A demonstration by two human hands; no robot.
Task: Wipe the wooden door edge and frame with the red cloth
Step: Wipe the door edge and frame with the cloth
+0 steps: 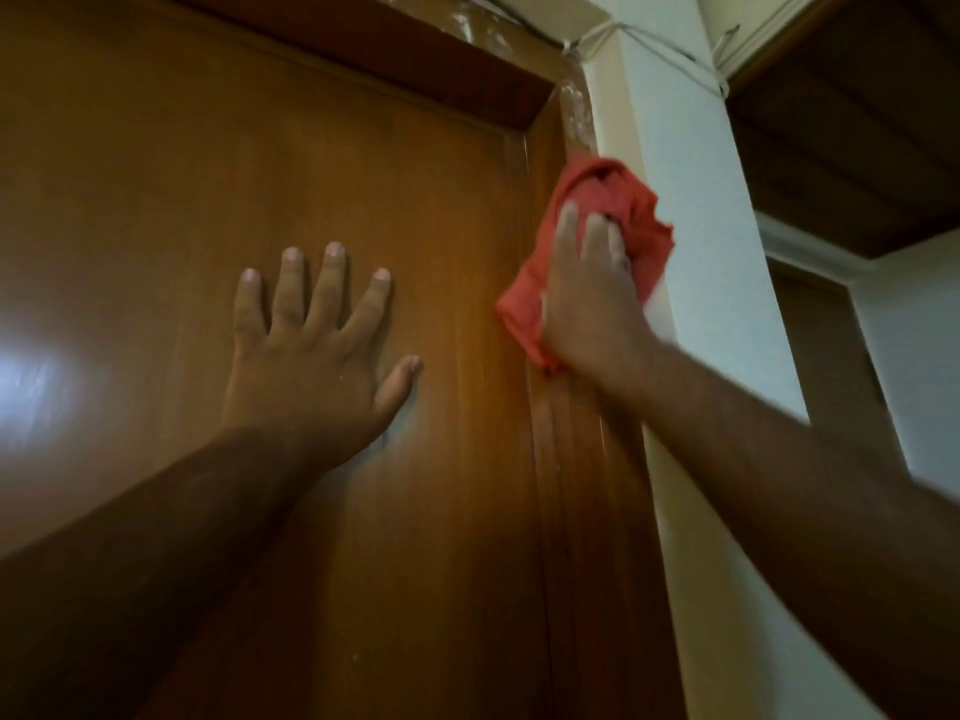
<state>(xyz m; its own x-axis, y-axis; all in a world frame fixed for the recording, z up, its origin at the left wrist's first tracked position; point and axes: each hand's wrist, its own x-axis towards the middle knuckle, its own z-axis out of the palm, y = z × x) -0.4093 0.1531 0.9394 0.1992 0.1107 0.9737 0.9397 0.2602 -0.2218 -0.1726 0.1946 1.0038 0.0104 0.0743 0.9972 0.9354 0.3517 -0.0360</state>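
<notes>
The crumpled red cloth (597, 236) sits bunched against the right-hand vertical strip of the brown wooden door frame (571, 459), close under the top corner of the doorway. The right hand (587, 298) is clamped on it, fingers curled over the upper folds and palm pressing the fabric onto the wood, with loose cloth spilling out above the fingertips and below the heel of the hand. The cloth looks slightly blurred, so its exact contact with the door's edge cannot be made out.

The frame strip's long axis runs up and down, directly beneath and above the right hand; a short whitish, dusty-looking stretch (574, 106) lies just above the cloth, while a much longer stretch of frame falls away below the wrist. That up-down line is what the next stroke depends on: I judge the wipe must travel along it, and the right hand, already on it, is the only one placed to do so.

To the left of the cloth, well apart, the left hand (317, 356) lies flat with fingers spread on the glossy brown wooden door panel (208, 174), gripping nothing and apparently bracing the door. Just beyond the right hand, on its outer side, stands the pale painted wall (691, 200), touching the frame's outer border.
</notes>
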